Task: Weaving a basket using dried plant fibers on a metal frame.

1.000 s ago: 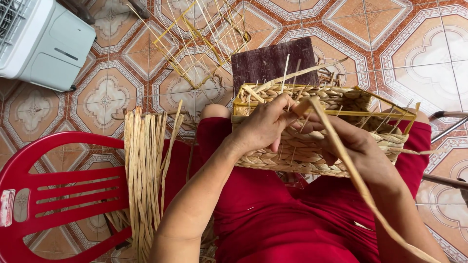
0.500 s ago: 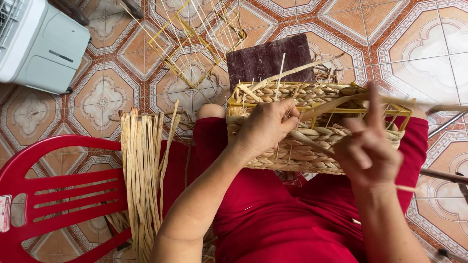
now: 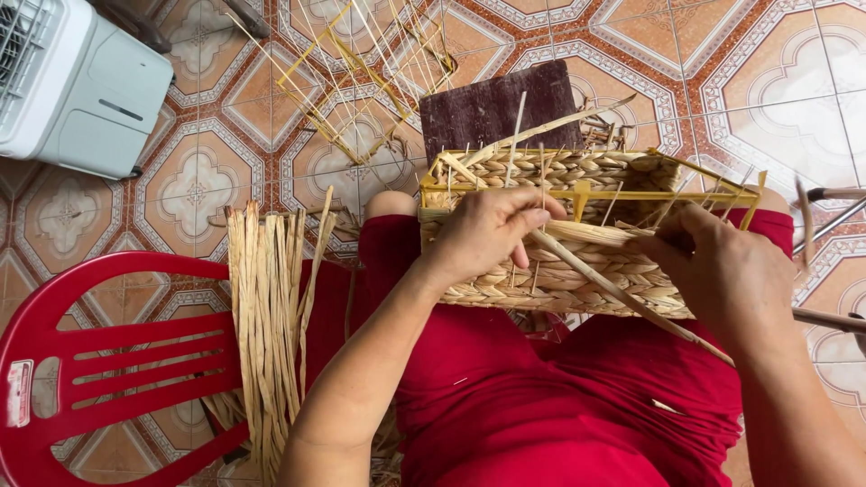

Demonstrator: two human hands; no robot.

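A half-woven straw basket [image 3: 577, 271] on a yellow wire frame rests on my lap, over red trousers. My left hand [image 3: 483, 236] presses on its near wall and pinches a long straw strand [image 3: 622, 293] that runs down to the right. My right hand [image 3: 722, 266] grips the woven wall at the right side, with the strand passing under it.
A bundle of loose straw strands [image 3: 266, 334] lies over a red plastic chair [image 3: 99, 370] at my left. A bare yellow wire frame [image 3: 361, 72] and a dark brown board [image 3: 496, 108] lie on the tiled floor beyond. A white appliance [image 3: 72, 86] stands at top left.
My right hand, raised with the strand half a second ago, has come down onto the basket's right wall. The strand is now pulled taut across the weave. My left hand stays put.
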